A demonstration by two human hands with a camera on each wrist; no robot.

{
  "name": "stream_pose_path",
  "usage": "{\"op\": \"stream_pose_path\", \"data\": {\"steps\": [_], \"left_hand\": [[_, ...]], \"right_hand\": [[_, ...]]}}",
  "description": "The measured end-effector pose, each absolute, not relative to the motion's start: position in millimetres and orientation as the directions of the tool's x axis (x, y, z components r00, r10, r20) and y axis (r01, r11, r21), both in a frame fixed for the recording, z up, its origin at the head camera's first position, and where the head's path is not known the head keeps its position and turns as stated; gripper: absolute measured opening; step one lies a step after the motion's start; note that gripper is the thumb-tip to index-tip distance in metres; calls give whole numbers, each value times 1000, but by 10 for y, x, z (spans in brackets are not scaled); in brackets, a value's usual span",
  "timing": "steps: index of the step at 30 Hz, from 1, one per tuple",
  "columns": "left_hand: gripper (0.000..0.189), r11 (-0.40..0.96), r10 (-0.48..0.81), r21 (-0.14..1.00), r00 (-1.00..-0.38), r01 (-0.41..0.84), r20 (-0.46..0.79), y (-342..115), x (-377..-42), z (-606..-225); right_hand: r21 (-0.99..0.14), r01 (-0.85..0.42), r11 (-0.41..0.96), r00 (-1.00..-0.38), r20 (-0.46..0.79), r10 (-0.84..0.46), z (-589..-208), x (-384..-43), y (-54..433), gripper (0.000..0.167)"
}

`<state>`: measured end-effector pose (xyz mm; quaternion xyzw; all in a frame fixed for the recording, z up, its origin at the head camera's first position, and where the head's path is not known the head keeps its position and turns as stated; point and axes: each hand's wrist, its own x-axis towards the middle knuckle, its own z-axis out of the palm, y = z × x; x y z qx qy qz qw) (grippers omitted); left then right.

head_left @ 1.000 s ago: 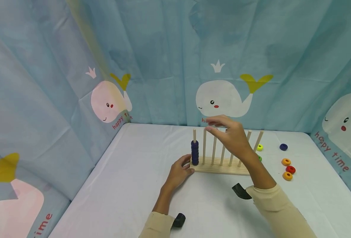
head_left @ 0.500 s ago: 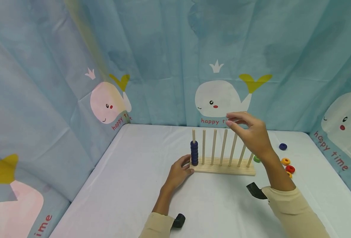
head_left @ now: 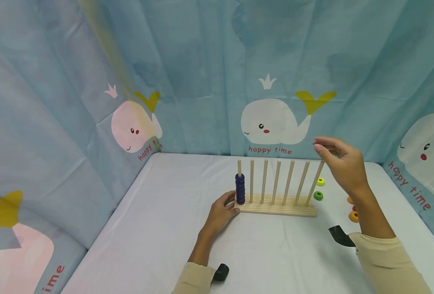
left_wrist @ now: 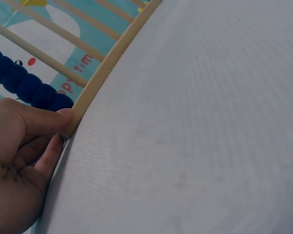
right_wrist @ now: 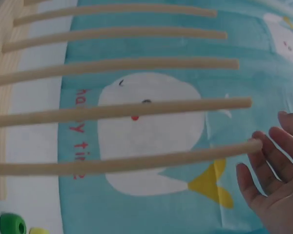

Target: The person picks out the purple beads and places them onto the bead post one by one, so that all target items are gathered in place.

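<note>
A wooden peg stand (head_left: 276, 209) with several upright pegs stands on the white table. Its leftmost peg carries a stack of dark blue rings (head_left: 240, 188); the other pegs are bare. My left hand (head_left: 220, 212) grips the left end of the base. The left wrist view shows its thumb and fingers pinching the base edge (left_wrist: 102, 70) beside the blue rings. My right hand (head_left: 345, 165) is raised by the top of the rightmost peg (head_left: 315, 181), holding nothing. In the right wrist view, loosely bent fingers (right_wrist: 268, 165) are at that peg's tip.
A green ring (head_left: 318, 196) and a yellow ring (head_left: 320, 181) lie just right of the stand. Farther right, an orange ring (head_left: 354, 217) lies near other rings partly hidden behind my right forearm. A blue whale-print curtain (head_left: 202, 81) hangs behind the table.
My right hand has moved right along the peg tops, from near the second peg to the last one. My left hand has stayed on the base, and the stand has kept its place.
</note>
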<state>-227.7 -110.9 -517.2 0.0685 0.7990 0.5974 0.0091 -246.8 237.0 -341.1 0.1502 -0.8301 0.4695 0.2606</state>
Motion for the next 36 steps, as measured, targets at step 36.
{"op": "stream_pose_path", "data": {"steps": [36], "left_hand": [[64,282,112,956,-992,82,53,-1104,-2280,-5200]], "right_hand": [[-779,-60,624,-936,261,236,-4151,-2766,3309,63]]}}
